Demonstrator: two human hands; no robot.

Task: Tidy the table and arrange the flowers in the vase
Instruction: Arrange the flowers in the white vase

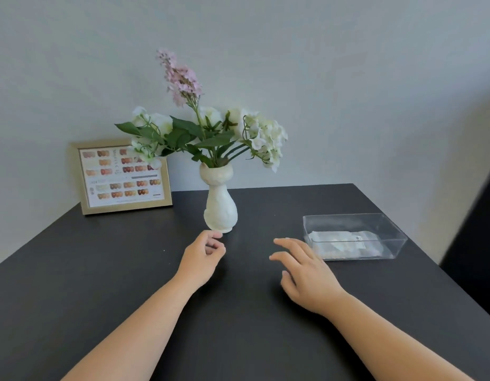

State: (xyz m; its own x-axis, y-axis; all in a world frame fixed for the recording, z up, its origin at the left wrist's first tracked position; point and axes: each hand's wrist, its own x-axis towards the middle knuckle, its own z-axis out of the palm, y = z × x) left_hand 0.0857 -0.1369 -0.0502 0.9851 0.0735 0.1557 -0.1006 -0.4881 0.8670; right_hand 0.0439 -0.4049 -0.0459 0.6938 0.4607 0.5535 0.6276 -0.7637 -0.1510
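A white ceramic vase (pixel 220 207) stands upright near the back middle of the black table (pixel 101 270). White flowers (pixel 265 136) with green leaves and one tall pink flower spike (pixel 182 78) stand in it. My left hand (pixel 204 257) hovers just in front of the vase's base, fingers loosely curled, with nothing in it. Further right, my right hand (pixel 304 270) is over the table with fingers spread and empty, close to the left side of a clear plastic box (pixel 375 224).
The clear box at the right holds flat plastic packets (pixel 334 243). A gold-framed colour chart (pixel 123 177) leans against the wall at the back left. The wall runs behind the table; the table's right edge drops off beyond the box.
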